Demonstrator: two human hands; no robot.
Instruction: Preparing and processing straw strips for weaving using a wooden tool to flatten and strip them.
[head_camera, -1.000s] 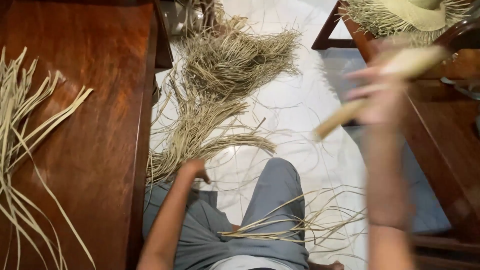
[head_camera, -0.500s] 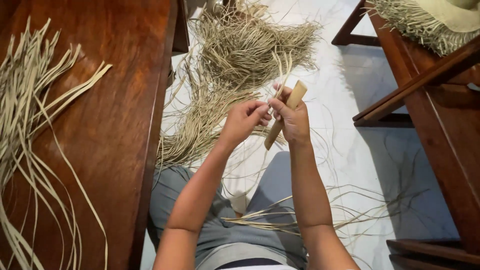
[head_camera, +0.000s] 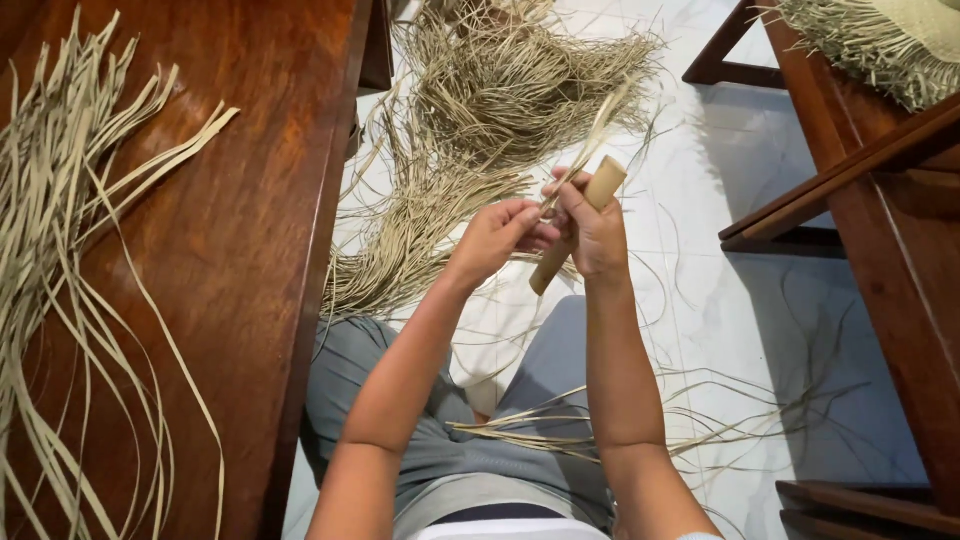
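Pinching a pale straw strand (head_camera: 590, 140) between both hands, the right hand (head_camera: 592, 232) also grips a wooden stick (head_camera: 580, 222); the left hand (head_camera: 497, 237) touches it, above open floor (head_camera: 720, 250) between the bench (head_camera: 250, 200) edge and dark frame (head_camera: 860, 170).

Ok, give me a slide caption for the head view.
Right hand grips a wooden stick while left hand pinches a straw strand above it.

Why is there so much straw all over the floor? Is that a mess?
It does look messy: a big tangled heap of straw sprawls over the white floor, and loose strands trail off the person's lap. The strips on the wooden table lie straighter. Nothing looks broken.
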